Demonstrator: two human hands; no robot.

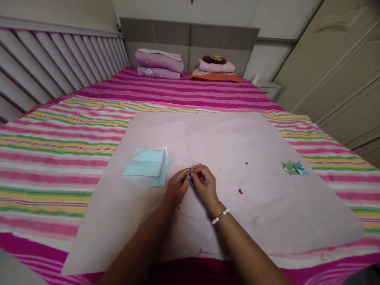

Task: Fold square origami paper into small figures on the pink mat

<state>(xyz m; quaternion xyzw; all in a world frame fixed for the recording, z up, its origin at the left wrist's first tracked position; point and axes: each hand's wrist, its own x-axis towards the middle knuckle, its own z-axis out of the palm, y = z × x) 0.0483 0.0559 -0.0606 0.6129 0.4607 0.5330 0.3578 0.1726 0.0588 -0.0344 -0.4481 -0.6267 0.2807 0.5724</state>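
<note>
On the bed [166,90] before me, the left hand [176,187] and right hand [206,185] pinch a small purple piece [191,181] in their fingers [202,171] over a pale sheet [225,138], a light-blue paper stack [145,163] to the left, green and blue folded shapes [289,168] well off right

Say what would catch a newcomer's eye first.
Likely the left hand and right hand near the centre, holding a small purple piece. Then come the blue-topped paper stack to their left, and, far right on the pale sheet, the green folded paper and blue folded paper.
</note>
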